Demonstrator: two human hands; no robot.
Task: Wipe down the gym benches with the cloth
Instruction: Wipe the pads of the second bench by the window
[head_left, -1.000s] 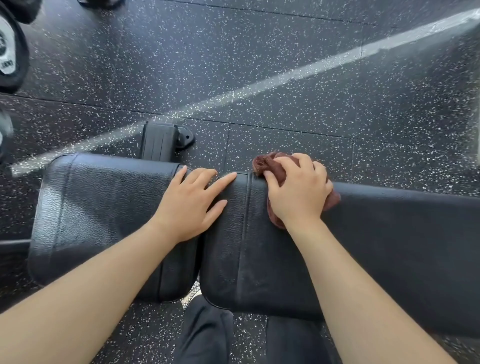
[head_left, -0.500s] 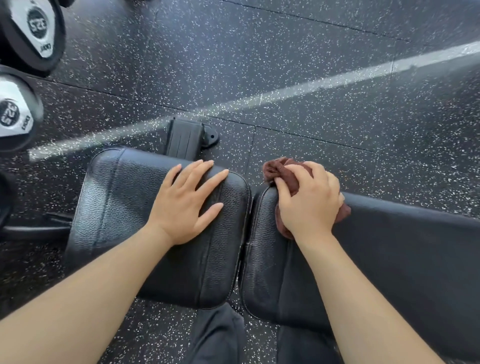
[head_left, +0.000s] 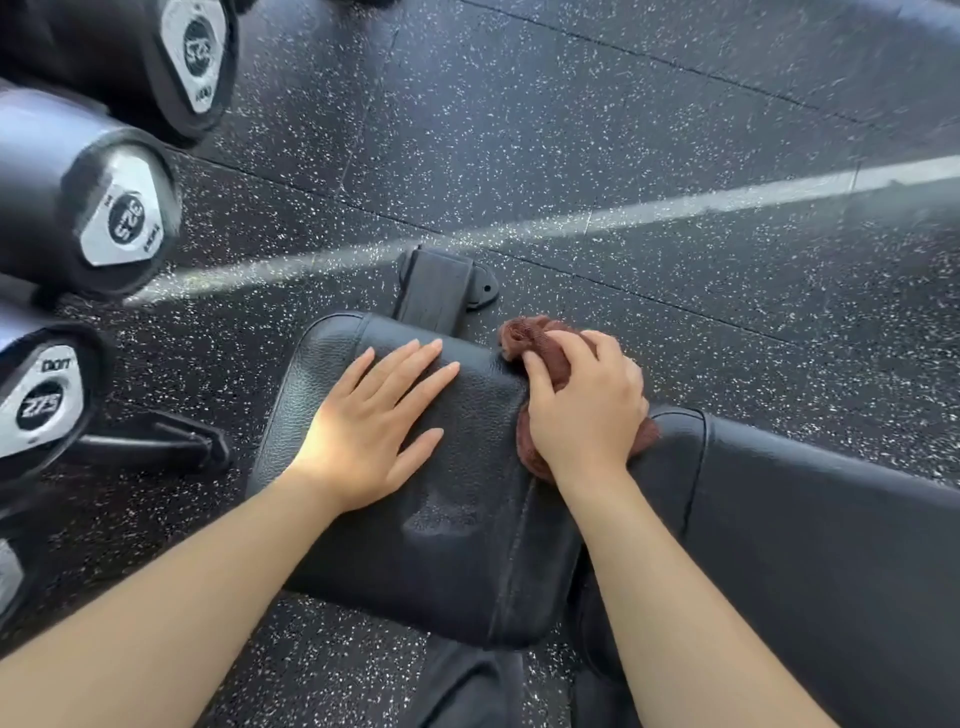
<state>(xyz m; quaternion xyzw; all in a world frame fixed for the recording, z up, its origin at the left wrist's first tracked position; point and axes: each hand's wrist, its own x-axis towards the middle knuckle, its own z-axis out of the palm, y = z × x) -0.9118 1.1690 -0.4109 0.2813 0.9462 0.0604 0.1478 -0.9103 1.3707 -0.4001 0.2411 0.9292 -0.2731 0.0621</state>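
The right hand (head_left: 584, 410) was curled over a bunched brown cloth (head_left: 540, 345), fingers closed on it and pressing it down at the far right corner of the seat pad (head_left: 452, 530), just where that pad met the gap to the long back pad (head_left: 831, 545). The cloth was a rusty, reddish brown, soft and loosely woven in look, crumpled into a wad; a knot of it stuck out past the fingertips at the far edge, and a fold showed below the heel of the hand. The left hand (head_left: 371, 426) lay flat on the seat pad beside it, palm down, fingers spread and straight, holding nothing, a patch of sunlight across its wrist.

Both pads were black, grained like leather, with rounded corners and a stitched seam; the seat pad showed a faint sheen near its middle. A black frame foot (head_left: 441, 293) of the bench stuck out beyond the seat pad on the floor (head_left: 571, 130), which was black rubber flecked with white and crossed by a pale stripe. At the left stood dumbbell ends (head_left: 122, 223) with silver caps bearing numbers.
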